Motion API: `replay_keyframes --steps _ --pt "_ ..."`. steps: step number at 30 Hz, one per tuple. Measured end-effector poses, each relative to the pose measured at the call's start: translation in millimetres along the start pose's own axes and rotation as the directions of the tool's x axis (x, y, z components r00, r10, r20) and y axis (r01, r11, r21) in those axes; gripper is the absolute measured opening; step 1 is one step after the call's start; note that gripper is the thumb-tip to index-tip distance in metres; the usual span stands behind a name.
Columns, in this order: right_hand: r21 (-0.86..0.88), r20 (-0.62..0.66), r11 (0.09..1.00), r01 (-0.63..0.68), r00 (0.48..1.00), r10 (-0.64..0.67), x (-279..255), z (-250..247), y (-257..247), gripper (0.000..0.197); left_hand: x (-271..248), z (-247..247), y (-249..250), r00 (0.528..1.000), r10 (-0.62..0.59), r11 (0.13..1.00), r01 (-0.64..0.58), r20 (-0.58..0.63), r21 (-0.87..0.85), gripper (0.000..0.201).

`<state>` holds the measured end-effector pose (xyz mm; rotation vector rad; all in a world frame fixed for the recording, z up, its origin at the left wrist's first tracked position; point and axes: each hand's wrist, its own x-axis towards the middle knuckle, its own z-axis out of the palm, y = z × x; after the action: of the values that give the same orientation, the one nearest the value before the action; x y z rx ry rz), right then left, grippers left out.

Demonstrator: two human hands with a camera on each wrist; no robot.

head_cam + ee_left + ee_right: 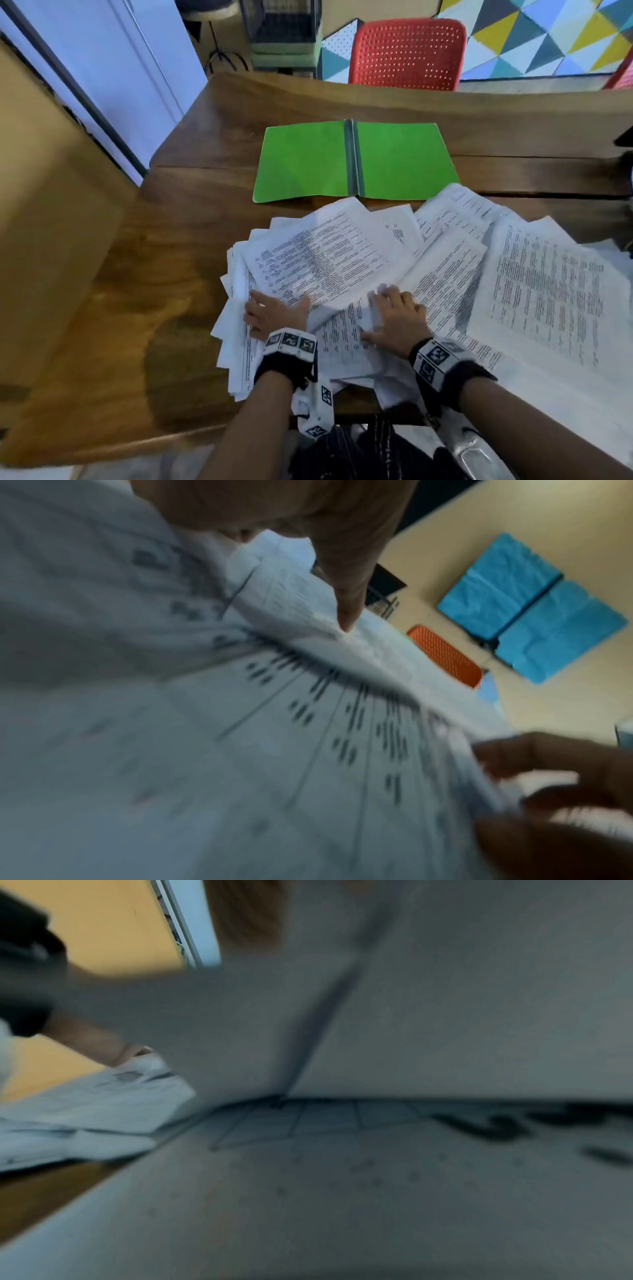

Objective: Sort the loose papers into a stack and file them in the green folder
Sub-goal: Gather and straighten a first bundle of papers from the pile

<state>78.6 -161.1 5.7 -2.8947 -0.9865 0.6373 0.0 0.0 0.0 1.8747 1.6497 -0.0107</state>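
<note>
The green folder (pixel 352 161) lies open and flat on the far side of the wooden table (pixel 164 274), nothing in it. Printed loose papers (pixel 445 260) spread in an overlapping fan from the middle to the right edge. My left hand (pixel 274 313) grips the gathered bunch of papers (pixel 236 342) at the fan's left end, thumb on top; a finger (pixel 346 610) presses the sheets in the left wrist view. My right hand (pixel 390 308) curls its fingers round the edge of a lifted sheet (pixel 371 311); that sheet (pixel 445 1015) rises before the blurred right wrist camera.
A red perforated chair (pixel 407 51) stands behind the table's far edge. A beige panel (pixel 51 205) runs along the left. Some sheets hang over the near table edge (pixel 394 390). Bare wood lies left of the papers and around the folder.
</note>
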Motion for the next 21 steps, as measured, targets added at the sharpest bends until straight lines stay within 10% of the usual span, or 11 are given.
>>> replay_keyframes --steps 6,13,17,19,21 --pt "0.089 -0.013 0.996 0.016 1.000 -0.014 5 1 -8 0.065 16 -10 7 0.985 0.122 0.974 -0.095 0.123 -0.208 0.037" --pt "0.338 0.065 0.940 -0.042 0.998 0.021 11 -17 -2 0.037 14 -20 -1 0.974 0.171 0.973 -0.143 0.151 -0.179 0.038" --pt "0.874 0.152 0.462 -0.149 0.988 0.031 16 -37 1 0.064 17 -32 2 0.963 0.225 0.932 -0.167 0.152 -0.320 0.034" --pt "0.977 0.136 0.143 -0.158 0.979 0.154 18 -43 1 0.048 16 -37 4 0.937 0.298 0.903 -0.216 0.180 -0.370 0.030" --pt "0.992 0.104 0.037 -0.122 0.944 0.313 22 -41 2 0.025 17 -41 1 0.911 0.346 0.893 -0.247 0.225 -0.375 0.029"
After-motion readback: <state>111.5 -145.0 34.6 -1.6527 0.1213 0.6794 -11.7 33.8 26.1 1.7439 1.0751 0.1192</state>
